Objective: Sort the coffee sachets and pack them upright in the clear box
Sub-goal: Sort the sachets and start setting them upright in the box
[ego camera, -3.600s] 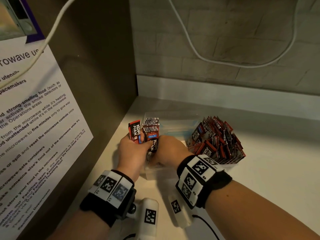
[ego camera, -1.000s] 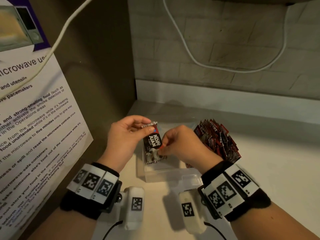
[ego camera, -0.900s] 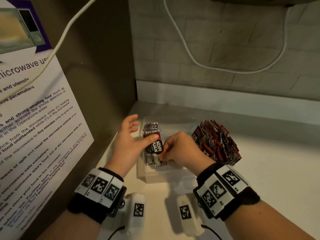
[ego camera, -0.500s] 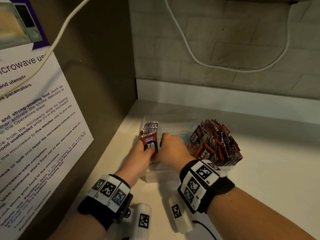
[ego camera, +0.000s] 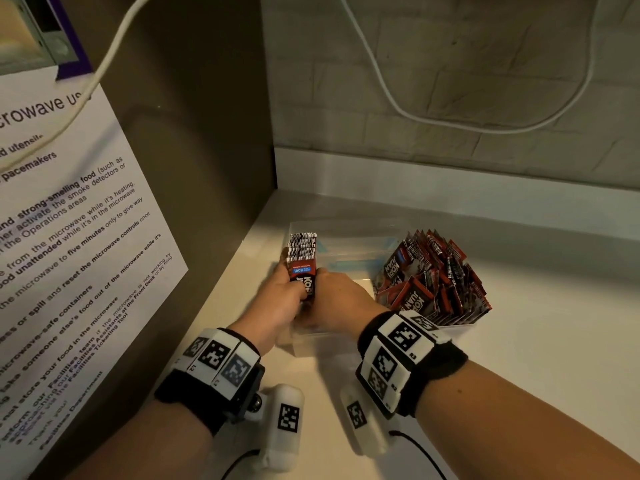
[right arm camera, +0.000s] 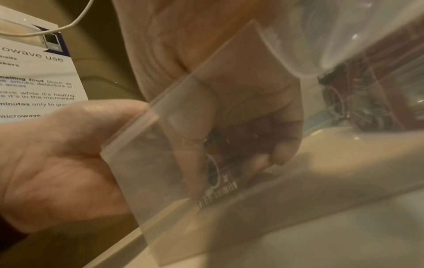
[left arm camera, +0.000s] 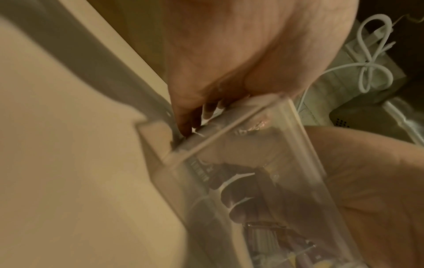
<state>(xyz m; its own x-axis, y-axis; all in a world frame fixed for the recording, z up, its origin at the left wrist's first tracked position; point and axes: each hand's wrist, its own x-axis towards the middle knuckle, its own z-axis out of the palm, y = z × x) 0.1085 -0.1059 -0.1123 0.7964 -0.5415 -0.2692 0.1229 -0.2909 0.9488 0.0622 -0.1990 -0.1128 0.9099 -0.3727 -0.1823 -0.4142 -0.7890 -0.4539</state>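
A clear box (ego camera: pixel 349 226) stands on the white counter in the corner. A stack of red-and-black coffee sachets (ego camera: pixel 302 247) stands upright at its left end. My left hand (ego camera: pixel 278 299) grips that stack from the left, its thumb across the front sachet. My right hand (ego camera: pixel 341 299) reaches into the box beside it. Seen through the wall (right arm camera: pixel 142 163) in the right wrist view, its fingers curl round the front sachet (right arm camera: pixel 220 194) low in the box. A loose heap of the same sachets (ego camera: pixel 433 275) fills the right part.
A brown panel with a paper microwave notice (ego camera: pixel 69 237) rises close on the left. A white cable (ego camera: pixel 450 123) hangs on the brick wall behind. Bare counter (ego camera: pixel 554 341) lies to the right and front.
A second ago both hands held one sachet above the box. They have lowered it into the left end, against the upright stack.
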